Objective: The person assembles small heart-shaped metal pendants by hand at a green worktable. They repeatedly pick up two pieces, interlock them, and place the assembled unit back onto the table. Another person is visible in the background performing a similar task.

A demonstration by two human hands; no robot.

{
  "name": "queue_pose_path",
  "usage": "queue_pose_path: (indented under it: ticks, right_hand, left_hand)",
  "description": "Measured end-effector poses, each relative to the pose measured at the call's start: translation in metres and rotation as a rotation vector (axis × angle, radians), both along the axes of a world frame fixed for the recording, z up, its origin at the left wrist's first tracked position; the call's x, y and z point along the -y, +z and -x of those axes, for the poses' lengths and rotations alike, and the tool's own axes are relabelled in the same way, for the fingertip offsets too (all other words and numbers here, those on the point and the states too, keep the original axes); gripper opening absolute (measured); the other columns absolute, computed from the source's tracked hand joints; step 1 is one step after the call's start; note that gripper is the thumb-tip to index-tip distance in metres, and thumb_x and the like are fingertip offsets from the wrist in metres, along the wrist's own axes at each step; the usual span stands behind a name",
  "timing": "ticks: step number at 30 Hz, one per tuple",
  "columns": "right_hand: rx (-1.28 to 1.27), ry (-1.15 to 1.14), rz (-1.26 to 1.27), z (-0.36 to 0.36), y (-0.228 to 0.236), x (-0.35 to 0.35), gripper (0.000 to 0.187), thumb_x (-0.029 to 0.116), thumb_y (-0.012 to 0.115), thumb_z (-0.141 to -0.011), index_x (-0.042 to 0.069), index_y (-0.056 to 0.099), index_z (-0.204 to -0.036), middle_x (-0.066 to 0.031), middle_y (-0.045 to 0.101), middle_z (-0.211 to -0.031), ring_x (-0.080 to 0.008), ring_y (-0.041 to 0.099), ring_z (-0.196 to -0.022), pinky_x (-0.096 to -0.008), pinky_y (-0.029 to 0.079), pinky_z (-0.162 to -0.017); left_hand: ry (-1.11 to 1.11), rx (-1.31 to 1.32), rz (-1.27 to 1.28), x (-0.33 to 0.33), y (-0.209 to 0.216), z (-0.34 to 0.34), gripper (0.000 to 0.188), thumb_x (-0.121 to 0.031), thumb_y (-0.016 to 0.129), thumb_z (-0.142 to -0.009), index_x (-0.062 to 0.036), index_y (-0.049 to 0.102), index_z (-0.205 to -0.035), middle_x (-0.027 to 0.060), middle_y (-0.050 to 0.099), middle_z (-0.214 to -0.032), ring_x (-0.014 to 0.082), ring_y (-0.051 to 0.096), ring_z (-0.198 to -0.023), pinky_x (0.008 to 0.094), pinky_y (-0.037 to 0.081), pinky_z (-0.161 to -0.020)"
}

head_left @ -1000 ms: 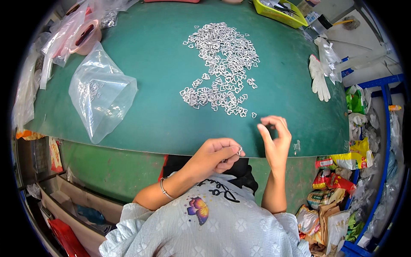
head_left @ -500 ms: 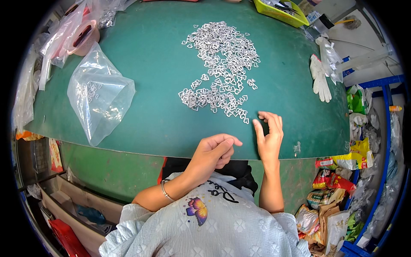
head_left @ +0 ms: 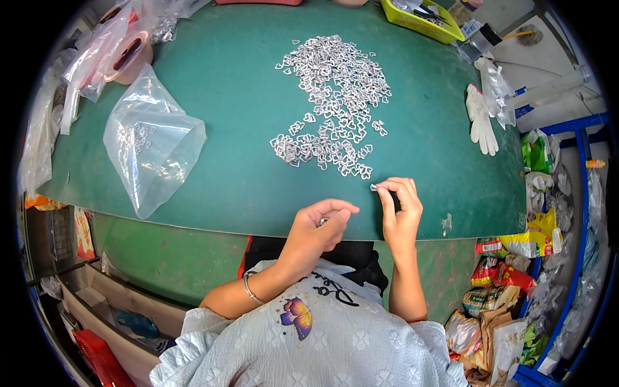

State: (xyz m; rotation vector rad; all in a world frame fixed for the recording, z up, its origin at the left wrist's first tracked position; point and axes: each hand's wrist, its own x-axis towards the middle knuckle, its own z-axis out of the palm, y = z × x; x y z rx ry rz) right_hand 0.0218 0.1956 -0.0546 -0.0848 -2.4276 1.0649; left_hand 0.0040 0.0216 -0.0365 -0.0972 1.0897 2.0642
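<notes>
A heap of small silver heart-shaped metal outlines (head_left: 335, 71) spreads over the green table, with a smaller cluster (head_left: 322, 151) on its near side. Close to that cluster, my right hand (head_left: 401, 209) pinches one silver heart piece (head_left: 374, 188) between thumb and fingertips, just off the near end of the cluster. My left hand (head_left: 316, 232) is curled at the table's near edge, palm turned inward. Bits of silver metal (head_left: 323, 222) show inside its fingers; how many pieces it holds is hidden.
A clear plastic bag (head_left: 151, 148) with some silver hearts lies on the left. Beyond it stands a pink basket (head_left: 132, 61). At the right are a white glove (head_left: 481, 122) and a yellow-green tray (head_left: 419, 24) of tools. Packets (head_left: 496, 277) fill a blue rack below.
My right hand has closed on a heart piece from the near end of the cluster and drawn it slightly toward me. My left hand's thumb has loosened, exposing metal inside.
</notes>
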Motion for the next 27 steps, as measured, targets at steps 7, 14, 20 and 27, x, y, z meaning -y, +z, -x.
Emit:
queue_pose_path:
  ticks: [7,14,20,27]
  right_hand:
    - [0.105,0.179,0.379,-0.021,0.038,0.025,0.006,-0.002,0.06,-0.075,-0.001,0.058,-0.081,-0.0085,0.057,-0.08,-0.0191,0.052,-0.075,-0.0278,0.041,-0.066]
    - [-0.066,0.2,0.43,-0.028,0.049,0.038,0.024,-0.006,0.068,-0.064,-0.002,0.061,-0.086,-0.0087,0.059,-0.08,-0.0199,0.053,-0.077,-0.0296,0.042,-0.069]
    - [-0.072,0.241,0.494,-0.031,0.051,0.038,0.03,-0.009,0.067,-0.061,-0.004,0.062,-0.09,-0.0094,0.058,-0.082,-0.0196,0.052,-0.077,-0.0294,0.041,-0.067]
    - [-0.063,0.27,0.511,-0.033,0.055,0.039,0.028,-0.007,0.065,-0.064,-0.004,0.063,-0.092,-0.0096,0.057,-0.083,-0.0191,0.05,-0.077,-0.0283,0.041,-0.067]
  left_hand:
    - [0.114,-0.552,0.293,-0.002,0.01,-0.002,0.012,-0.008,0.062,-0.081,-0.001,0.061,-0.091,-0.0061,0.046,-0.061,0.0008,0.038,-0.051,0.0166,0.027,-0.044]
    - [-0.162,0.208,-0.299,0.008,0.02,0.006,0.014,-0.015,0.056,-0.088,-0.002,0.059,-0.092,-0.0089,0.035,-0.057,0.0005,0.026,-0.048,0.0188,0.018,-0.041]
    - [-0.256,0.294,-0.398,0.01,0.025,0.004,0.015,-0.018,0.053,-0.09,-0.0041,0.059,-0.091,-0.0097,0.029,-0.056,0.0002,0.022,-0.047,0.019,0.014,-0.04]
    - [-0.285,0.358,-0.455,0.012,0.024,0.002,0.014,-0.018,0.052,-0.09,-0.005,0.058,-0.089,-0.0098,0.029,-0.056,0.0001,0.022,-0.047,0.019,0.014,-0.039]
